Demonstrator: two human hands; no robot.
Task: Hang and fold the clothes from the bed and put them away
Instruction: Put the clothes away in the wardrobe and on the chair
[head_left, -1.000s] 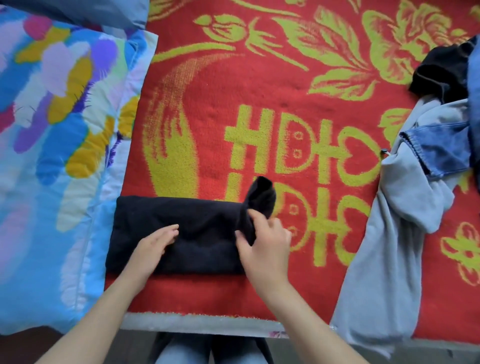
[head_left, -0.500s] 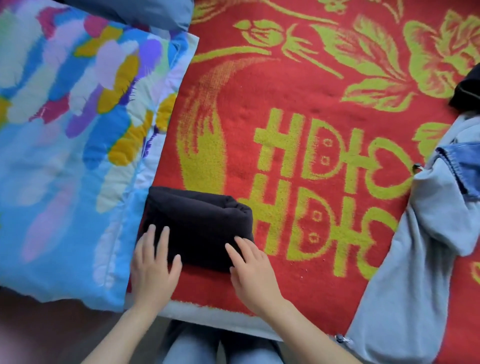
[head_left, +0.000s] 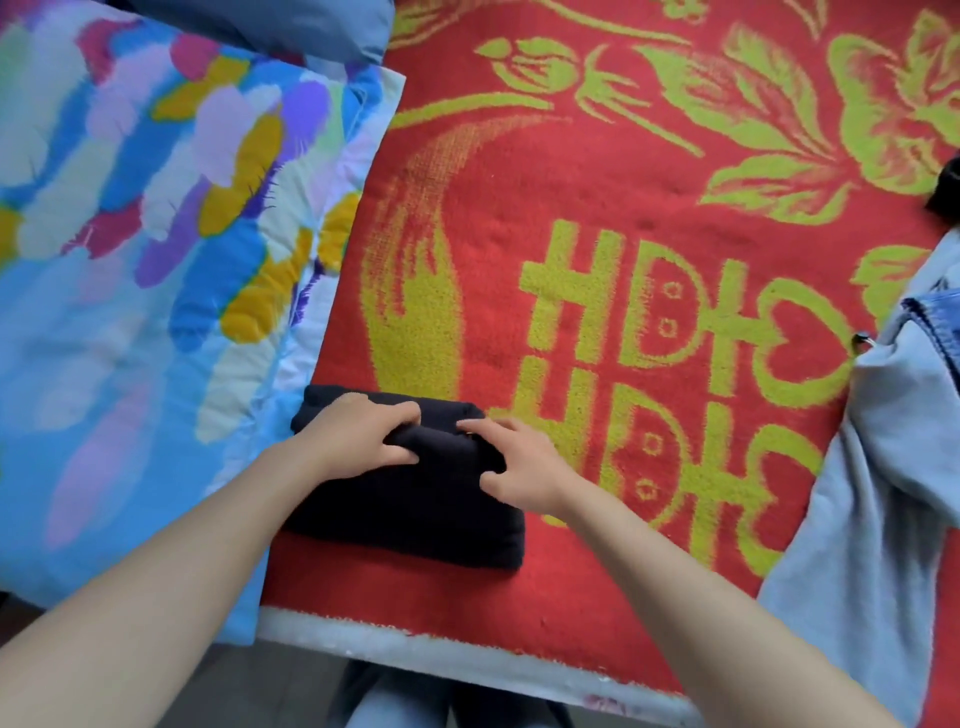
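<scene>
Clutches the upper fold of a dark folded garment (head_left: 415, 525) with the left hand (head_left: 358, 441): fingers hooked over the ridge, thumb tucked in on the near side. Pinches the same fold with the right hand (head_left: 519, 467), just right of the left hand, index finger along the top, thumb low against the cloth's right end. Brings the two sets of fingertips close across the fold, not quite touching.

Keeps the garment as a thick, compact packet directly beneath both hands, flat on a red blanket (head_left: 597, 171) patterned with yellow-green flowers and characters. Reaches back from the fingers toward the wrists, partly under the left forearm.

Notes a quilt (head_left: 130, 312) in blue, purple, pink and mustard blotches left of the left hand, with the garment's left end right against its edge. Notes a grey-blue pillow (head_left: 291, 26) well beyond the left hand, over the quilt's far corner.

Notes a pale blue garment (head_left: 857, 519) well to the right of the right hand, crumpled, with a strip of denim (head_left: 935, 332) on it. Glimpses something black (head_left: 948, 192) farther off on that side, cut by the frame; cannot tell what.

Shows, nearer than the wrists, the blanket's pale hem (head_left: 441, 647) and legs in jeans (head_left: 384, 706)
</scene>
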